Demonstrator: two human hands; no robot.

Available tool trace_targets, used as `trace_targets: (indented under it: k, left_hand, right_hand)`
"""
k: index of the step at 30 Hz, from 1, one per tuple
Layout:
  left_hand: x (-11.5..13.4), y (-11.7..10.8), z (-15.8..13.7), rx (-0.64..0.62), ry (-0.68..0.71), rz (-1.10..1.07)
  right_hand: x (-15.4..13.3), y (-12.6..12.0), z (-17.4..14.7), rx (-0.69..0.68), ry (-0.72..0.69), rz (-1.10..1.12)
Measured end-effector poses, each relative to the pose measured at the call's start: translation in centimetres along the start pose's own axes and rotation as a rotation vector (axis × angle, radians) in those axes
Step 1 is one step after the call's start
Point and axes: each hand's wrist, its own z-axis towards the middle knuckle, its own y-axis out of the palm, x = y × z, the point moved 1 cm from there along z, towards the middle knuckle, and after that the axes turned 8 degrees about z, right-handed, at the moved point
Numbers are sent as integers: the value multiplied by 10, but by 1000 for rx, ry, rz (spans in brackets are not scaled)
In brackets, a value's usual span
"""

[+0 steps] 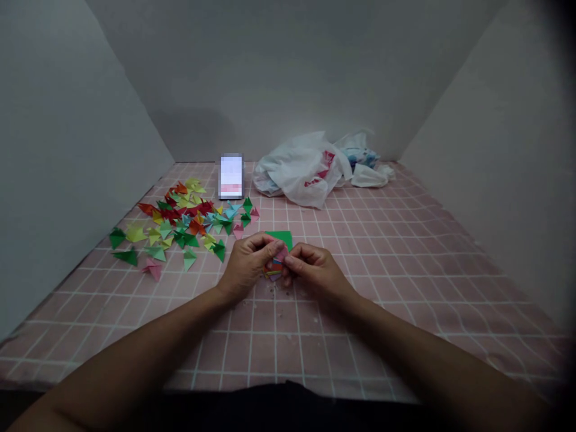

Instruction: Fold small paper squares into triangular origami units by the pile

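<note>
Between my two hands is a small piece of folded pink paper, pinched at its edges. My left hand grips it from the left with thumb and fingers closed. From the right, my right hand pinches its other side; part of the paper is hidden by the fingers. Under and behind the hands lies a stack of coloured paper squares, green on top, with red, blue and yellow edges showing at the near side.
Many folded paper cranes in several colours spread over the left of the table. A lit phone stands upright behind them. White plastic bags lie at the back. A pink checked cloth covers the table, with walls on three sides.
</note>
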Motion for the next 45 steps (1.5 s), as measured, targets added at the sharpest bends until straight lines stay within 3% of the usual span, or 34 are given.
trace_targets:
  k: [5,14,24,30,35,42,45]
  left_hand:
    - [2,0,0,-38,44,118]
    - [-3,-2,0,-41,11,72]
    - [-1,-9,5,76,65,241]
    - [-3,-3,5,-96,-54,149]
    - [0,-1,2,-115,-45,159]
    - [-2,-4,4,14,20,256]
    - [-5,-5,5,35,36,257]
  right_hand:
    - [-3,-4,4,19,-52,-90]
    - [-2,-2,2,-47,20,-14]
    - [-1,0,0,-3,84,73]
    - [0,-4,4,47,36,16]
    - [-1,-3,3,-16,60,24]
    - [-1,-2,2,-28,93,27]
    - [-4,-5,5,-18,44,-63]
